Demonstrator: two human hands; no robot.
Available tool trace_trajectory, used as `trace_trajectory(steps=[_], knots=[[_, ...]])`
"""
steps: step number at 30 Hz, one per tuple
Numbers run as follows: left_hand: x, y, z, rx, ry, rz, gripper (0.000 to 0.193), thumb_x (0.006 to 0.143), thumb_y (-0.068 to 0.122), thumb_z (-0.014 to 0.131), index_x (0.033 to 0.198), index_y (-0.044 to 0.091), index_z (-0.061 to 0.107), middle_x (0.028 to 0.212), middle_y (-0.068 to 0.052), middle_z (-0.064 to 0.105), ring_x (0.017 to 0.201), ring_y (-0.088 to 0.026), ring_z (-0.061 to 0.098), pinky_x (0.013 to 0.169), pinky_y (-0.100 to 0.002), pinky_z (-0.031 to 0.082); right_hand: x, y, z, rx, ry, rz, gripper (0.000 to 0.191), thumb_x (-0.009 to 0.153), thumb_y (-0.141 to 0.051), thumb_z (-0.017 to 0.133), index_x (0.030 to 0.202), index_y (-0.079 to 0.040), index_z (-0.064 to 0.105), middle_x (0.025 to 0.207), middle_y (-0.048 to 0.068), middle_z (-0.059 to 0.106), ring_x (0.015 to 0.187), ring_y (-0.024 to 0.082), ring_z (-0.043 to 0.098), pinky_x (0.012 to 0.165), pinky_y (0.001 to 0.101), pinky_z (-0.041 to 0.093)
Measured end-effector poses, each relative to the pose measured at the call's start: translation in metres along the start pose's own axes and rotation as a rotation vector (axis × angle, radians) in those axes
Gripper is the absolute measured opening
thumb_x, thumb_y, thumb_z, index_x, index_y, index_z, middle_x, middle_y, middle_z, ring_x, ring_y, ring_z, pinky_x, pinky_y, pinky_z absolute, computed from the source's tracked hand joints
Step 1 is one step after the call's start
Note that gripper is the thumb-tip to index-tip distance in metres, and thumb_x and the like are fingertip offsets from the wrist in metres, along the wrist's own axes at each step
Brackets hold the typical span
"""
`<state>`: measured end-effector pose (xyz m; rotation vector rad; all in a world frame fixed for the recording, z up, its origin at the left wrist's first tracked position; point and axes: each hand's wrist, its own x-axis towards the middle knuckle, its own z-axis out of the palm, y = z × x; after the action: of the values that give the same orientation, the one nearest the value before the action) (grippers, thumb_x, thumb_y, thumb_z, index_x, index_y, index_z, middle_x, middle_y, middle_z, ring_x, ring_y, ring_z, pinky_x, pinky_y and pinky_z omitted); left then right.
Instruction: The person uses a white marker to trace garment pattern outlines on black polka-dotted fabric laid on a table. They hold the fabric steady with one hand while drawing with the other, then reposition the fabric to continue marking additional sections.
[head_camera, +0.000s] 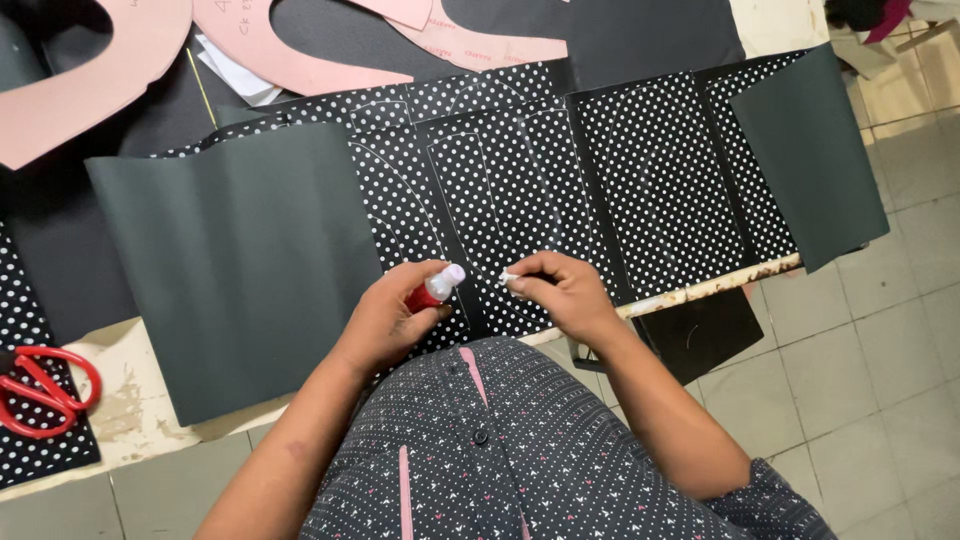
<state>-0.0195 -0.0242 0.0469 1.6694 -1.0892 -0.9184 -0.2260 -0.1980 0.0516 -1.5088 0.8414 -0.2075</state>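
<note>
Dark patterned shirt (520, 450) at bottom centre, nearest the lens, forearms reaching up from it. Beyond, worn white table (140, 400) spread with black white-dotted fabric (650, 170) bearing chalk outlines, edges folded back to plain dark undersides (240, 260). Pink paper patterns (90, 70) across upper left; red-handled scissors (45, 385) at lower left edge. Grey tiled floor (860, 380) filling right side and bottom. Left hand (385, 315), centre frame, curled tight around small red bottle (435, 288), pale tip pointing right. Right hand (560, 290) just beside it, fingertips pinched on small white cap (508, 278), over the dotted cloth's near edge.
</note>
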Motion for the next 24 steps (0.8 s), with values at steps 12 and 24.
trace_trajectory(steps=[12, 24], knots=[[-0.003, 0.028, -0.003, 0.281, 0.063, 0.202, 0.047, 0.074, 0.008, 0.077, 0.121, 0.013, 0.068, 0.109, -0.008, 0.067, 0.102, -0.03, 0.065, 0.086, -0.041, 0.052, 0.001, -0.023, 0.032, -0.54, 0.065, -0.463, 0.015, 0.087, -0.009, 0.071, 0.101, -0.005, 0.075, 0.094, 0.006, 0.072, 0.081, 0.016, 0.07, 0.071, 0.0292, 0.055], [-0.007, 0.018, -0.007, -0.225, 0.059, -0.109, 0.035, 0.082, 0.01, 0.076, 0.113, 0.006, 0.059, 0.104, -0.007, 0.068, 0.097, -0.012, 0.063, 0.087, -0.029, 0.052, 0.0, -0.039, 0.031, -0.562, -0.013, -0.613, 0.027, 0.085, 0.003, 0.067, 0.111, -0.005, 0.068, 0.101, 0.008, 0.071, 0.092, 0.022, 0.071, 0.081, 0.0334, 0.056]])
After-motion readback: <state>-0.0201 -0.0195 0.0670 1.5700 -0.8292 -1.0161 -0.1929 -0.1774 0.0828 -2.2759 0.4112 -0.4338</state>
